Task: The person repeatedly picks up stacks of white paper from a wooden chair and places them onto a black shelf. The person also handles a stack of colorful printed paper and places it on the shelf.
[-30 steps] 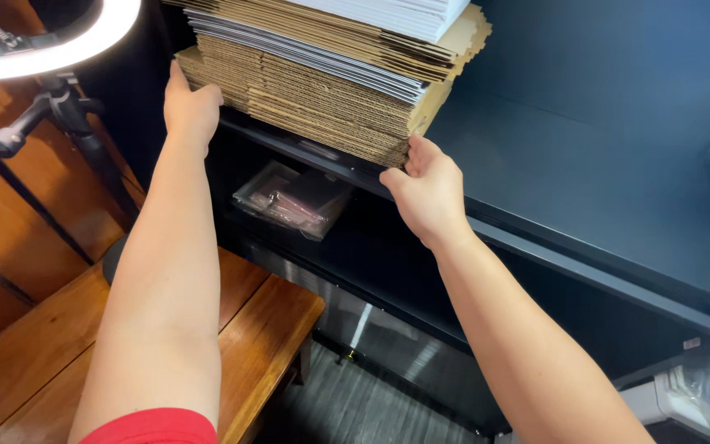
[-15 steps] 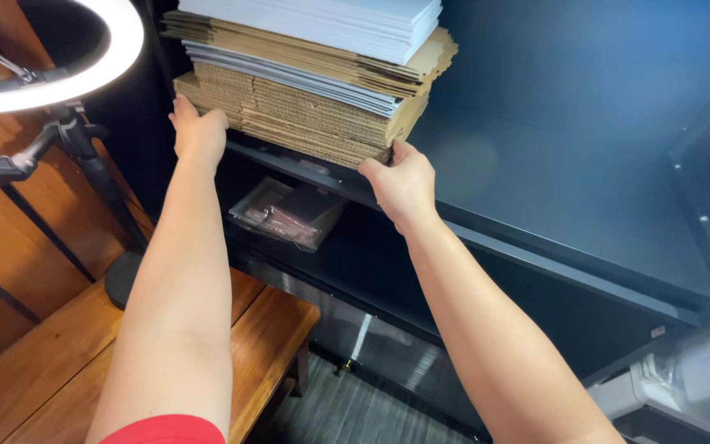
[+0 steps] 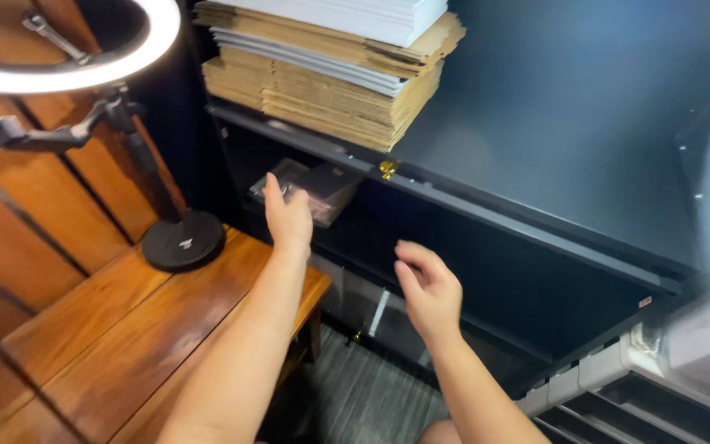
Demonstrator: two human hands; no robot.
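A tall stack of flat brown cardboard sheets (image 3: 330,94), with white sheets on top, rests on the upper dark shelf (image 3: 486,201). My left hand (image 3: 288,215) is open in mid-air, in front of the clear plastic bag (image 3: 310,187) on the lower shelf, holding nothing. Lower down and to the right, my right hand (image 3: 429,288) hangs with loosely spread fingers before the dark opening under the shelf. Neither hand touches the stack.
A lit ring light (image 3: 84,62) on a black stand with a round base (image 3: 183,240) stands on a wooden bench (image 3: 108,329) at left. A small brass fitting (image 3: 387,168) sits on the shelf edge. A grey-white machine (image 3: 667,362) fills the lower right. Below is grey flooring (image 3: 355,395).
Both hands have let go of the cardboard stack and dropped down and back from it. The view has pulled away and shifted, so the ring light base now shows.
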